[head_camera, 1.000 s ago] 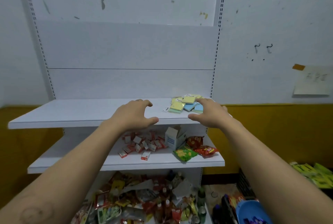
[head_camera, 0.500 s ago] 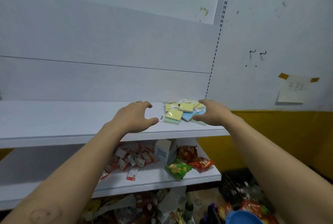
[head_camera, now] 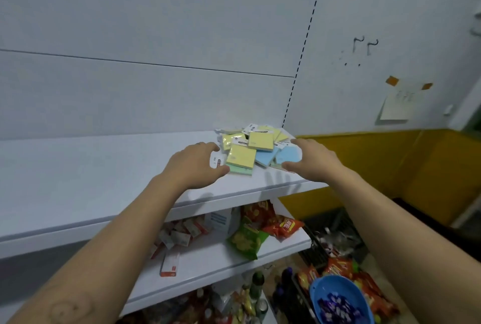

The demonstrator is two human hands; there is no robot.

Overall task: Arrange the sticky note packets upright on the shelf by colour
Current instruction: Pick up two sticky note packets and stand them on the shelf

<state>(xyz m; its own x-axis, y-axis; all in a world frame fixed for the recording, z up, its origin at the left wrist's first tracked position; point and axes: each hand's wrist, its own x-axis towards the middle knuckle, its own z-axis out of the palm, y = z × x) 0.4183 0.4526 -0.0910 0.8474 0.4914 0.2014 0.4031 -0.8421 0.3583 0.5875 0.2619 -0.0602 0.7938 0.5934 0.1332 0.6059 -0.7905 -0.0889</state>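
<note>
**Item:** sticky note packets (head_camera: 250, 151), a loose heap. They lay flat and overlapping at the right end of the top shelf (head_camera: 91, 180), between its back and front edges. None stood upright, and sorting by colour appeared not yet begun.

**Contents seen:**
- Yellow packets (head_camera: 261, 140) lay uppermost.
- Blue packets (head_camera: 265, 158) lay toward the right front.
- One green packet (head_camera: 239, 170) lay under a yellow one at the left front.

**Left hand** (head_camera: 194, 164): placed at the heap's left side with fingers spread and loosely curved. The grip was open and held nothing. The thumb lay just beside the green packet.

**Right hand** (head_camera: 313, 160): placed at the heap's right side, grip likewise open. Thumb and forefinger bracketed a blue packet without pinching it.

**Purpose, as judged:** the hands flanked the heap to gather or sort it. The shelf's left part was the likely place for upright rows.

**Not determined:**
- Whether the fingertips touched the packets or hovered over them.
- The number of packets, and the colours buried beneath.
- The print on the white header cards, which was too small to read.

**Also present:** the lower shelf (head_camera: 208, 261), partly hidden by the top shelf and the forearms. It carried snack bags (head_camera: 246, 239) and small red-and-white packets (head_camera: 179, 235). A blue bowl (head_camera: 338, 287) stood near the view's bottom border, its contents blurred.
</note>
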